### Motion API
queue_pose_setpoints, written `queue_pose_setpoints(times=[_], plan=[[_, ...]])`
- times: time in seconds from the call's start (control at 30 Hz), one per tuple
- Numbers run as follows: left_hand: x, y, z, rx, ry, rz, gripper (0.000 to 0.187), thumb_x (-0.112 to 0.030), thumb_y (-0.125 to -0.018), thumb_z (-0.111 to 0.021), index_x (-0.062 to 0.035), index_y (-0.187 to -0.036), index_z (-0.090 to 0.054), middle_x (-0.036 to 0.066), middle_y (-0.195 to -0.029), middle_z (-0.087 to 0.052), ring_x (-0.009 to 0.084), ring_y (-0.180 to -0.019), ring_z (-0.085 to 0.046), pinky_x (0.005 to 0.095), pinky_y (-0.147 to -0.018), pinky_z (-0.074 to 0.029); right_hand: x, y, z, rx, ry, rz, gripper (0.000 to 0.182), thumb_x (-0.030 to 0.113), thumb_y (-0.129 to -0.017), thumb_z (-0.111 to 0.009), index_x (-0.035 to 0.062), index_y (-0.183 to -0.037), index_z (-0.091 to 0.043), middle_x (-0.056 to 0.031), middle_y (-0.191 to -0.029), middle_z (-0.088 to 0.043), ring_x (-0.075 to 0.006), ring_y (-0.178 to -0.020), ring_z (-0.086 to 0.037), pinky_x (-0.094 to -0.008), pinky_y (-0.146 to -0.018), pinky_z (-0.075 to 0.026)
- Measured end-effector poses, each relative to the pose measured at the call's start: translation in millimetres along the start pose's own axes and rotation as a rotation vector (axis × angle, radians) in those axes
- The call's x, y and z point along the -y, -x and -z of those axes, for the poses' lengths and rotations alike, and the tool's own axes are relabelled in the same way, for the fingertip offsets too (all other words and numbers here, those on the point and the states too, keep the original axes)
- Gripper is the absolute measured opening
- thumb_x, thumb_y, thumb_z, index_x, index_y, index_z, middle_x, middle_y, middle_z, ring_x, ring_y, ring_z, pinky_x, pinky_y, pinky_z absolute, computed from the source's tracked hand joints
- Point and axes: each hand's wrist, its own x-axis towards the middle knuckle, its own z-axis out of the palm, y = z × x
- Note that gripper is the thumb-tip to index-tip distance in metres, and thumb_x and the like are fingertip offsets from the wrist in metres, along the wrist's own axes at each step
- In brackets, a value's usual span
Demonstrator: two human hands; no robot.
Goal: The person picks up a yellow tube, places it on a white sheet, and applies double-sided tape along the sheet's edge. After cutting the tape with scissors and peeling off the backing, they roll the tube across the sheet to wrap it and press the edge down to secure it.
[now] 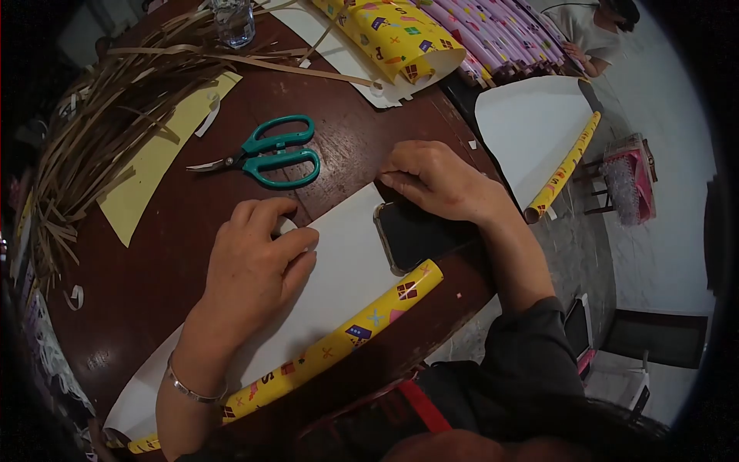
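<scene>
A sheet of paper (339, 246), white side up, lies on the dark red table, its near edge rolled into a yellow patterned tube (331, 346). Over its far edge, my left hand (262, 262) has its fingers curled round a small whitish object, partly hidden. My right hand (439, 181) is pinched at the sheet's far right corner; what lies between the fingertips is too small to make out. Beneath the right wrist sits a black phone (423, 235). Green-handled scissors (281, 150) rest beyond the hands, blades pointing left.
Brown paper strips (100, 131) and a yellow sheet (165, 158) lie at the left. A glass (233, 23), yellow patterned paper (392, 38) and purple rolls (493, 35) are at the back. Another part-rolled sheet (531, 123) is at the right, near a seated person (589, 35).
</scene>
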Motion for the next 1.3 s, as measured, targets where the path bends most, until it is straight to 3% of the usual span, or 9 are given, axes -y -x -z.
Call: queue_pose_setpoints(times=[0.33,0.4,0.6,0.67,0.73,0.9,0.97,1.1,1.3], plan=[[1,3,8,0.040,0.040,0.056,0.050,-0.011,-0.067,-0.080,-0.0079,-0.113,-0.060,0.010,-0.114,-0.058,0.0289,-0.108,-0.055,0.0398,-0.088,-0.046,8,-1,-3,0.006,0.086,0.000,0.017,0.015,-0.092,-0.061,-0.0020,-0.092,-0.062,-0.0175,-0.082,-0.058,-0.0373,-0.082,-0.057,-0.0443,-0.071,-0.045],[0,3,18,0.143,0.046,0.069,0.058,-0.010,-0.065,-0.081,-0.0044,-0.117,-0.056,0.014,-0.120,-0.056,0.0335,-0.114,-0.053,0.0423,-0.095,-0.045,10,-1,-6,0.001,0.095,-0.005,0.020,0.018,-0.093,-0.060,-0.0017,-0.094,-0.063,-0.0179,-0.084,-0.058,-0.0373,-0.084,-0.057,-0.0441,-0.073,-0.046],[4,10,34,0.218,0.034,0.126,0.060,-0.006,-0.062,-0.080,-0.0051,-0.117,-0.055,0.014,-0.126,-0.054,0.0344,-0.118,-0.051,0.0411,-0.099,-0.044,23,-3,-6,0.018,0.194,-0.057,0.023,0.022,-0.093,-0.060,-0.0002,-0.097,-0.062,-0.0190,-0.090,-0.060,-0.0381,-0.088,-0.058,-0.0450,-0.079,-0.048],[7,13,39,0.220,0.009,0.126,0.055,-0.007,-0.065,-0.077,-0.0065,-0.116,-0.056,0.012,-0.122,-0.055,0.0318,-0.115,-0.052,0.0407,-0.095,-0.044,31,-3,-7,0.040,0.227,-0.077,0.023,0.021,-0.092,-0.062,0.0001,-0.100,-0.062,-0.0179,-0.094,-0.059,-0.0372,-0.089,-0.057,-0.0438,-0.081,-0.048],[9,16,42,0.226,-0.018,0.128,0.049,-0.007,-0.069,-0.074,-0.0079,-0.114,-0.056,0.009,-0.119,-0.056,0.0291,-0.112,-0.053,0.0402,-0.091,-0.045,44,-2,-9,-0.057,0.496,0.028,0.020,0.015,-0.085,-0.068,0.0018,-0.098,-0.061,-0.0156,-0.097,-0.059,-0.0351,-0.089,-0.057,-0.0432,-0.080,-0.049],[16,21,36,0.177,-0.056,0.044,0.031,-0.007,-0.074,-0.073,-0.0106,-0.103,-0.063,0.009,-0.120,-0.056,0.0277,-0.111,-0.054,0.0405,-0.090,-0.044,85,-2,-28,-0.068,0.379,0.254,0.026,0.007,-0.071,-0.073,0.0016,-0.094,-0.062,-0.0138,-0.097,-0.059,-0.0324,-0.091,-0.058,-0.0403,-0.081,-0.051],[18,22,33,0.158,-0.060,0.033,0.028,-0.008,-0.075,-0.074,-0.0110,-0.100,-0.064,0.009,-0.119,-0.057,0.0272,-0.111,-0.054,0.0407,-0.090,-0.044,93,-2,-40,-0.003,0.355,0.245,0.027,0.007,-0.070,-0.072,0.0006,-0.095,-0.064,-0.0141,-0.098,-0.060,-0.0323,-0.093,-0.059,-0.0398,-0.080,-0.052],[22,23,32,0.163,-0.039,0.009,0.031,-0.006,-0.070,-0.078,-0.0074,-0.099,-0.065,0.011,-0.124,-0.056,0.0310,-0.114,-0.053,0.0413,-0.094,-0.045,90,-4,-56,-0.122,0.376,0.281,0.027,0.007,-0.069,-0.073,0.0003,-0.094,-0.064,-0.0136,-0.099,-0.061,-0.0324,-0.093,-0.060,-0.0396,-0.079,-0.053],[27,24,39,0.159,0.102,0.015,0.025,-0.011,-0.073,-0.077,-0.0043,-0.094,-0.065,0.013,-0.123,-0.056,0.0323,-0.115,-0.053,0.0407,-0.095,-0.045,86,-5,-59,-0.148,0.393,0.268,0.026,0.006,-0.069,-0.075,0.0002,-0.092,-0.064,-0.0131,-0.095,-0.062,-0.0317,-0.090,-0.060,-0.0393,-0.076,-0.053]])
